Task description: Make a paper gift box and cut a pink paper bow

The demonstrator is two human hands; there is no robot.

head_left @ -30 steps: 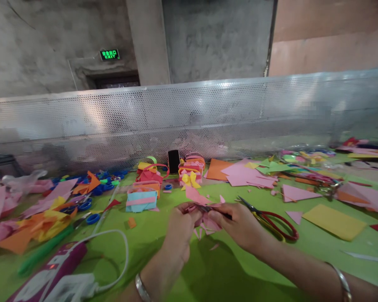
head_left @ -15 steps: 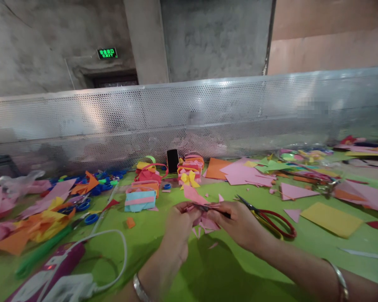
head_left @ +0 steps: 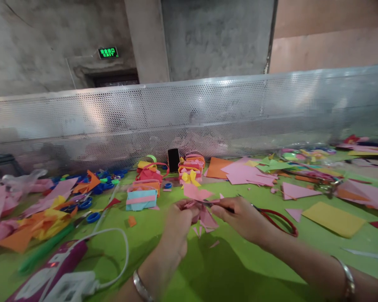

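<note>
A pink folded paper piece (head_left: 204, 216) with pointed flaps sits between my two hands above the green table (head_left: 227, 268). My left hand (head_left: 178, 226) is closed on its left side. My right hand (head_left: 239, 218) pinches a thin dark tool (head_left: 212, 204) whose tip lies across the top of the pink paper; I cannot make out what the tool is. Red-handled scissors (head_left: 279, 220) lie on the table just beyond my right hand.
Small paper baskets (head_left: 141, 197) and a black phone (head_left: 173, 160) stand behind my hands. Pink, orange and yellow sheets (head_left: 334, 218) are scattered right. Blue tape rings (head_left: 93, 217) and scraps lie left. A purple device with white cable (head_left: 59, 264) is near left. A perforated metal screen (head_left: 189, 117) backs the table.
My hands lifted the pink paper slightly and my right hand shifted a little right and up. The paper's upper flap now shows more.
</note>
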